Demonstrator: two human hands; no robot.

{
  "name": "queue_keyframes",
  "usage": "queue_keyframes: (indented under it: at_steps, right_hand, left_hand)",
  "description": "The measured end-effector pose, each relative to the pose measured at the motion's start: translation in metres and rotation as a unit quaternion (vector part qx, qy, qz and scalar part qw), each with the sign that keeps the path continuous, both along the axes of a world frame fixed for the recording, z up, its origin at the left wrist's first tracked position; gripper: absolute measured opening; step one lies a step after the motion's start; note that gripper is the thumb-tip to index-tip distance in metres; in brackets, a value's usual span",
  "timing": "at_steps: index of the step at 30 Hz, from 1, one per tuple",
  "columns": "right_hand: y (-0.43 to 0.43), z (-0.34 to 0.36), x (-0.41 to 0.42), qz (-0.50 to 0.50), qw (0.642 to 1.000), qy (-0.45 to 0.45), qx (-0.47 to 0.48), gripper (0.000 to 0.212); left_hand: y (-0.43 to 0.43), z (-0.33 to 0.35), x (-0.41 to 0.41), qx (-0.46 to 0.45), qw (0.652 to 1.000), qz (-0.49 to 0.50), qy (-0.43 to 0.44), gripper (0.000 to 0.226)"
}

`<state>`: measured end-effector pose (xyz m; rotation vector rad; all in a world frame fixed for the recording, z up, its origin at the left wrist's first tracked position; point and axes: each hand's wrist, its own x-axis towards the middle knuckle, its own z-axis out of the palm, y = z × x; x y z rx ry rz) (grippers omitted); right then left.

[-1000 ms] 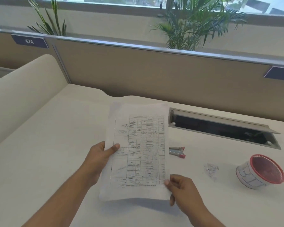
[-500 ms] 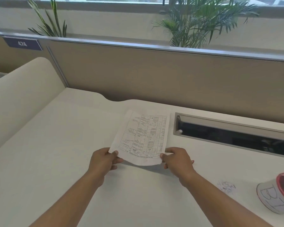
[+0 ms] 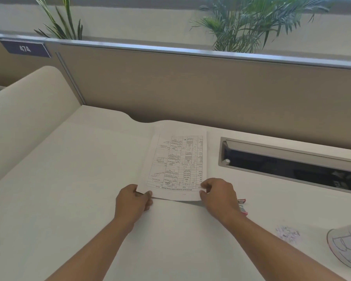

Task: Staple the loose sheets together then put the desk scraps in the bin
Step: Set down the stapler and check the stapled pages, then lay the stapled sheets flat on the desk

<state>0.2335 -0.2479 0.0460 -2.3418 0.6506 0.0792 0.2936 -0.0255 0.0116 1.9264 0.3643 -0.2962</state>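
Toward the back edge of the table [image 3: 69,179], about mid-width, lie the loose sheets [image 3: 176,167], a printed form with tables and handwriting, long side running away from the person. Far end flat on the table, near end lifted a little, shadow under it. Left grip [image 3: 133,201] holds the near-left corner, thumb on top, fingers curled beneath. Right grip [image 3: 219,196] pinches the near-right corner between thumb and fingertips. Both forearms reach in from the near edge.

Stapler [image 3: 242,206], pink and silver, sits just right of the right wrist, partly hidden by it; apart from the sheets. Crumpled paper scrap [image 3: 288,234] lies further right, toward the near edge. Bin [image 3: 344,248], small white cup with a red rim and marker lettering, tilted over at the right edge, cut off by the frame; near the scrap, not touching.

Open cable slot [image 3: 292,165] is set into the table right of the sheets. Beige partition [image 3: 190,88] runs along the back edge, with a number plate [image 3: 25,49] reading 474 at left. Two plants [image 3: 251,23] stand behind it.
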Motion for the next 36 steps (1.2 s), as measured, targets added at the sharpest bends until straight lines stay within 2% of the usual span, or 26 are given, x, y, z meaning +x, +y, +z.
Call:
queue_keyframes:
  at_steps: [16, 21, 23, 26, 29, 32, 36]
  right_hand:
    - [-0.002, -0.004, 0.001, 0.012, 1.000, 0.003, -0.016, 0.030]
    - [-0.002, -0.005, -0.002, 0.006, 1.000, -0.006, -0.009, 0.048]
    - [-0.003, -0.004, -0.009, 0.002, 1.000, -0.021, -0.017, 0.056]
    - [-0.007, -0.002, -0.028, 0.002, 0.999, -0.042, -0.008, 0.050]
    - [-0.014, -0.001, -0.065, 0.010, 0.997, -0.071, -0.009, 0.043]
    - [-0.023, -0.005, -0.122, 0.003, 0.995, -0.091, -0.045, 0.055]
    - [-0.042, -0.024, -0.208, -0.048, 0.994, -0.052, -0.088, 0.064]
  left_hand:
    - [-0.006, -0.008, -0.001, 0.047, 0.998, 0.031, -0.023, 0.039]
    - [-0.007, -0.008, -0.005, 0.128, 0.990, 0.040, -0.049, 0.067]
    - [-0.009, -0.006, -0.013, 0.181, 0.980, 0.036, -0.076, 0.067]
    - [-0.016, -0.003, -0.033, 0.239, 0.962, -0.013, -0.131, 0.055]
    - [-0.030, -0.004, -0.065, 0.240, 0.948, -0.101, -0.183, 0.047]
    - [-0.048, -0.010, -0.105, 0.242, 0.928, -0.190, -0.211, 0.042]
    - [-0.070, -0.027, -0.154, 0.253, 0.909, -0.254, -0.213, 0.050]
